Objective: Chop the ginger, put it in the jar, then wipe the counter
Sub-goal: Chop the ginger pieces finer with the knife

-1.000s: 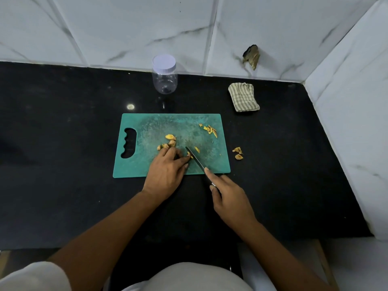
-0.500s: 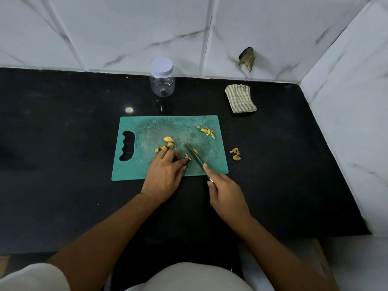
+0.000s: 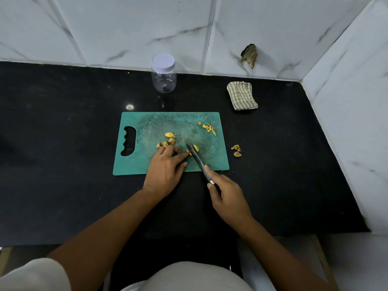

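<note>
While you search for a brand or label, none can be read: the clear jar [image 3: 164,79] with its white lid [image 3: 163,62] shows no legible writing, and neither does the green cutting board [image 3: 147,164].

Around your work you have the black counter [image 3: 63,164], with the jar standing upright at the back near the marble-patterned wall tiles [image 3: 126,28]. A folded striped cloth [image 3: 241,95] lies to the right of the jar, well apart from the board. A brownish scrap [image 3: 249,55] sits against the wall above the cloth. A few stray ginger bits [image 3: 236,150] lie on the counter just beside the board's right edge.

On the board, ginger pieces [image 3: 169,139] cluster just ahead of your left fingertips, and a smaller heap of slivers [image 3: 209,128] rests near the far right corner. Your left hand [image 3: 165,171] presses down with curled fingers, pinching a small ginger piece [image 3: 188,151] against the board; most of it is hidden under your fingers, so its long axis cannot be told.

Your right hand [image 3: 226,196] is clenched around the handle of the knife [image 3: 196,157], index finger stretched along the spine. The blade runs diagonally, tip pointing away and to the left, touching the board right beside your left fingertips. The board's long axis runs left to right, its handle cutout on the left.
</note>
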Motion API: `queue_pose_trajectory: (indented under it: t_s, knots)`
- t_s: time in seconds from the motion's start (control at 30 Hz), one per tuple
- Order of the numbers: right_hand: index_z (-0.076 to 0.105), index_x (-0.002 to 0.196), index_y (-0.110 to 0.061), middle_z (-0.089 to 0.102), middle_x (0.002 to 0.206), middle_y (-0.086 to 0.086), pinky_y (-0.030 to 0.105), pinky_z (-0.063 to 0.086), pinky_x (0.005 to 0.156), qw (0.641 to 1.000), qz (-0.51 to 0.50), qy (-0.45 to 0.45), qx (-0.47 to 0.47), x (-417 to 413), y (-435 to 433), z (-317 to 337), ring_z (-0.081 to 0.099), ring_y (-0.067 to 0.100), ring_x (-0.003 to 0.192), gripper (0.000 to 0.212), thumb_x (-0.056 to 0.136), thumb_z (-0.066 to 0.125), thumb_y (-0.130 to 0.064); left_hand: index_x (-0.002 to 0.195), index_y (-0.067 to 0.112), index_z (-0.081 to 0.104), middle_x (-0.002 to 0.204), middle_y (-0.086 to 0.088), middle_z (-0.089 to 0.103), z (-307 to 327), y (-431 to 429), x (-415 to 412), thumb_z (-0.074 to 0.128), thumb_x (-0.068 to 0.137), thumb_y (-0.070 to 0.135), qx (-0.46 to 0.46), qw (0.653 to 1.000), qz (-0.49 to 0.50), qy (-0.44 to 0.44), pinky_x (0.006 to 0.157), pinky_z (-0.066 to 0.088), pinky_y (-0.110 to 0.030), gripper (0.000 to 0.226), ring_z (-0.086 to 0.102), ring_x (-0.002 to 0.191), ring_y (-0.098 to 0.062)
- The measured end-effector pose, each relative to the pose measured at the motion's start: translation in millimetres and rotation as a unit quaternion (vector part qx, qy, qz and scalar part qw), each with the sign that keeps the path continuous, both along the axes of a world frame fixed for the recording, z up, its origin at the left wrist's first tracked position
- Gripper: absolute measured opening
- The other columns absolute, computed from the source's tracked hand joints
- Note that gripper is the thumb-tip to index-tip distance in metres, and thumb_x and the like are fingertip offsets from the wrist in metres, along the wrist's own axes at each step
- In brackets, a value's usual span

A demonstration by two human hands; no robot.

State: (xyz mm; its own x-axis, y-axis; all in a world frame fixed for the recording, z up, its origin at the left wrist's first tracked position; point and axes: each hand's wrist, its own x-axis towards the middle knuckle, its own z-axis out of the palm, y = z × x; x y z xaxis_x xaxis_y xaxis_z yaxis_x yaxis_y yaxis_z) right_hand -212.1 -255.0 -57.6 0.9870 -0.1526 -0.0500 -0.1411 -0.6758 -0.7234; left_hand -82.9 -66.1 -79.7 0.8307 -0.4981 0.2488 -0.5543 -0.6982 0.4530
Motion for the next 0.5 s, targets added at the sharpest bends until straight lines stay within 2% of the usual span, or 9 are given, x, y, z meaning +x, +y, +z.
queue_pose_trajectory:
  t_s: [0.1,0.23,0.33,0.5]
  knots:
    - [0.044,0.154,-0.037,0.059,0.098,-0.01,0.023,0.048,0.076,1.0,-0.003,0.001,-0.002,1.0,-0.1,0.0,0.057,0.003,0.091,0.058,0.102,0.056,-0.015,0.133,0.018,0.069,0.113,-0.001,0.056,0.8,0.6,-0.5,0.069,0.096,0.029,-0.01,1.0,0.005,0.017,0.089,0.047,-0.038,0.038,0.047,0.101,-0.021]
    - [0.046,0.154,-0.036,0.065,0.111,-0.005,0.032,0.054,0.087,1.0,-0.009,0.001,0.007,1.3,-0.7,-0.5,0.061,0.006,0.102,0.057,0.102,0.056,-0.016,0.132,0.019,0.069,0.114,-0.001,0.057,2.7,1.0,-0.5,0.069,0.096,0.03,-0.012,0.999,0.004,0.032,0.089,0.047,-0.038,0.038,0.048,0.102,-0.022]
    - [0.045,0.154,-0.037,0.066,0.114,-0.006,0.035,0.055,0.089,1.0,-0.008,0.004,0.008,1.1,-0.6,-0.3,0.061,0.006,0.105,0.056,0.103,0.056,-0.017,0.133,0.018,0.068,0.114,0.0,0.058,3.2,1.5,-0.1,0.069,0.095,0.031,-0.023,0.998,0.011,0.048,0.09,0.047,-0.037,0.04,0.049,0.104,-0.021]
    - [0.043,0.155,-0.039,0.06,0.101,-0.011,0.035,0.054,0.078,1.0,0.003,0.009,-0.023,4.6,-5.0,4.6,0.059,0.006,0.09,0.057,0.103,0.056,-0.02,0.135,0.015,0.066,0.117,0.0,0.058,1.0,3.2,0.7,0.068,0.096,0.034,-0.026,0.997,0.025,0.071,0.097,0.046,-0.036,0.044,0.05,0.111,-0.021]
